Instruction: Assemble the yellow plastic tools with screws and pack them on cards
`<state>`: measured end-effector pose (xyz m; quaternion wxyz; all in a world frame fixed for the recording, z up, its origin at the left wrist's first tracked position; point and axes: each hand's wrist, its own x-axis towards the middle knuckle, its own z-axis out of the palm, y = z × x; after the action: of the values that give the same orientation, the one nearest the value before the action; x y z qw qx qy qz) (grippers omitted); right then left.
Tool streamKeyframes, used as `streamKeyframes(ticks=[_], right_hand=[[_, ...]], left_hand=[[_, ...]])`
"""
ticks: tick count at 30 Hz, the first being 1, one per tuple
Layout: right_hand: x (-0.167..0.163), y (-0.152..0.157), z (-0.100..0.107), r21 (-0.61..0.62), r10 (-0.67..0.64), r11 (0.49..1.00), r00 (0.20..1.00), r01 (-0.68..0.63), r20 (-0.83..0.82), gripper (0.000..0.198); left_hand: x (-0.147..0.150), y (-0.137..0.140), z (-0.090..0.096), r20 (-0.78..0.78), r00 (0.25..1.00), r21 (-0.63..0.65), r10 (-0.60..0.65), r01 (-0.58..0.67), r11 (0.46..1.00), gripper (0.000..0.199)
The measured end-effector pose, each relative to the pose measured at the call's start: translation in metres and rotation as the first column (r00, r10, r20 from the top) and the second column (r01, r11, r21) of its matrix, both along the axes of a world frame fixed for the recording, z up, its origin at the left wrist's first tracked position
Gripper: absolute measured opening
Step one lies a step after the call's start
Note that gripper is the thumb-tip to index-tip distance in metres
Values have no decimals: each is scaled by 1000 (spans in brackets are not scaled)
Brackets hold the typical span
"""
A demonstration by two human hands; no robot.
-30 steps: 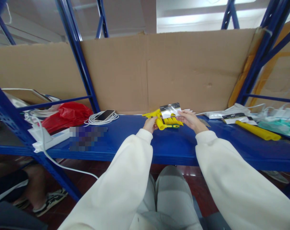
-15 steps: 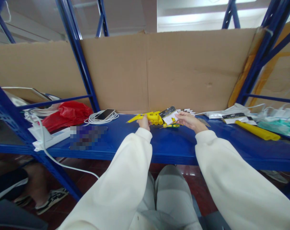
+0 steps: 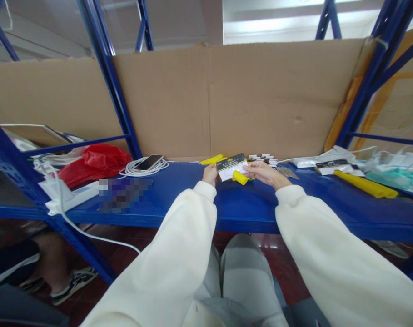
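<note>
A black-and-white header card (image 3: 231, 164) is held up between my two hands above the blue shelf. My left hand (image 3: 210, 174) pinches the card's left edge, its fingers partly hidden. On the other side, my right hand (image 3: 263, 172) has closed its fingers on the right edge. A yellow tube-like piece (image 3: 240, 177) lies against the card's lower front, one end towards me; whether fingers also grip it I cannot tell. Behind the card, more yellow pieces (image 3: 213, 160) rest on the shelf. Several black-and-white cards (image 3: 262, 159) lie beyond my right hand.
A phone (image 3: 150, 162) sits on a coiled white cable (image 3: 133, 169) at left, near a red plastic bag (image 3: 95, 163) and a white power strip (image 3: 85, 196). Yellow tubes (image 3: 365, 185) lie at right. Cardboard (image 3: 261, 100) stands behind the blue shelf (image 3: 179, 204). Another person's leg shows lower left.
My left hand has swung the long yellow piece away from the left and now grips the card's left edge. The card has shifted left, and a yellow piece now shows in front of it.
</note>
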<state>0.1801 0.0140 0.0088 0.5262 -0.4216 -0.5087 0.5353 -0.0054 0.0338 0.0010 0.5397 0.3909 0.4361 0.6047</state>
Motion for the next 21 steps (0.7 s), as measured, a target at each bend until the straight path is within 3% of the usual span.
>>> streamKeyframes(ticks=[5, 8, 12, 21], right_hand=[[4, 7, -5, 64, 57, 996, 998, -57, -1, 20], [7, 12, -8, 100, 77, 992, 997, -76, -6, 23], [9, 16, -10, 137, 39, 990, 999, -34, -34, 25], [4, 13, -8, 108, -25, 994, 999, 28, -27, 19]], left_hand=[[2, -1, -4, -82, 984, 67, -157, 163, 984, 32], [2, 0, -4, -124, 974, 57, -188, 196, 979, 30], [0, 4, 0, -67, 971, 7, -230, 231, 973, 40], [-4, 6, 2, 36, 952, 47, -305, 303, 952, 59]])
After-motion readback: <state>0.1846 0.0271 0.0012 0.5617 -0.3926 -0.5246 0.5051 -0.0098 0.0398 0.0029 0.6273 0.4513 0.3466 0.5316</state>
